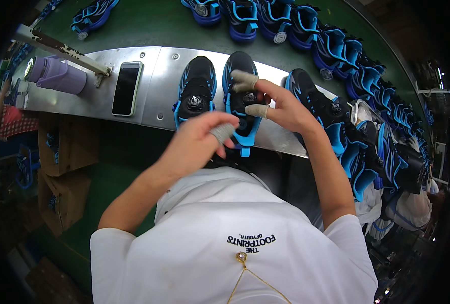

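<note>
Two black sneakers with blue trim stand side by side on the metal bench: a left sneaker [197, 86] and a right sneaker [241, 66], each with a round dial on its tongue. My right hand [280, 104] is over the right sneaker, thumb and fingers apart, with pale covers on several fingertips. Beside that sneaker's collar is my left hand [197, 139], fingers curled and slightly blurred, one wrapped in pale tape. Whatever its fingertips may hold is too small to make out. Both sneakers' toes point away from me.
A phone [127, 88] and a lilac bottle [65, 75] rest on the metal bench [156, 96] at left, near a worn metal post [63, 49]. More sneakers [306, 83] crowd the right side. Others line the green surface [159, 25] beyond. Cardboard boxes [70, 147] sit lower left.
</note>
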Available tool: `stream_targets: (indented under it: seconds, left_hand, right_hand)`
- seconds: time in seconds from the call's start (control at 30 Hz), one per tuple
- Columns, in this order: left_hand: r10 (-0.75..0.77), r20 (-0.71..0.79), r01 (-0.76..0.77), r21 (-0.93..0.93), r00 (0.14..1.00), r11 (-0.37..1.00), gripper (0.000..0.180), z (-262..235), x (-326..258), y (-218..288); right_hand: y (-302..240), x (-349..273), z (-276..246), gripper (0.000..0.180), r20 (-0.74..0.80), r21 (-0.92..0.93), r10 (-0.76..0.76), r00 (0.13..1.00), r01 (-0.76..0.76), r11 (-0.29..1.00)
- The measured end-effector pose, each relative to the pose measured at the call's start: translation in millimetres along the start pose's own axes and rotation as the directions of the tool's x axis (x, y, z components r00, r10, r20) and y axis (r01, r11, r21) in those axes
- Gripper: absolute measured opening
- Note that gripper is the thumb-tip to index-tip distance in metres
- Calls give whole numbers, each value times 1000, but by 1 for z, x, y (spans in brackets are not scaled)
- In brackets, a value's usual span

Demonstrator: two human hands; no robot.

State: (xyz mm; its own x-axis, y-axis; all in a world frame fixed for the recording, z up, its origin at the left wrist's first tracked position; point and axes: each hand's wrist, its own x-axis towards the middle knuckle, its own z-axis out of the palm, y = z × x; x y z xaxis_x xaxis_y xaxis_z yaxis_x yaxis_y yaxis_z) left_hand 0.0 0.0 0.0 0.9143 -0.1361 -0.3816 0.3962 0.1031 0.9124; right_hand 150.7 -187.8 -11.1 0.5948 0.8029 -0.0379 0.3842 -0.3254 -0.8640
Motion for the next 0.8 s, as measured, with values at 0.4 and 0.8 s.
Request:
stream_targets:
  seconds: [0.4, 0.8]
  left_hand:
    - [-185, -31, 127, -612, 982, 781, 31, 39, 35, -26]
    - [-197, -25, 137, -635, 980, 760, 28, 42, 38, -25]
  right_hand:
    - [2, -8, 14, 51, -27, 77, 31, 999, -29, 997]
    - [-7, -10, 11, 54, -125, 15, 69, 990, -67, 998]
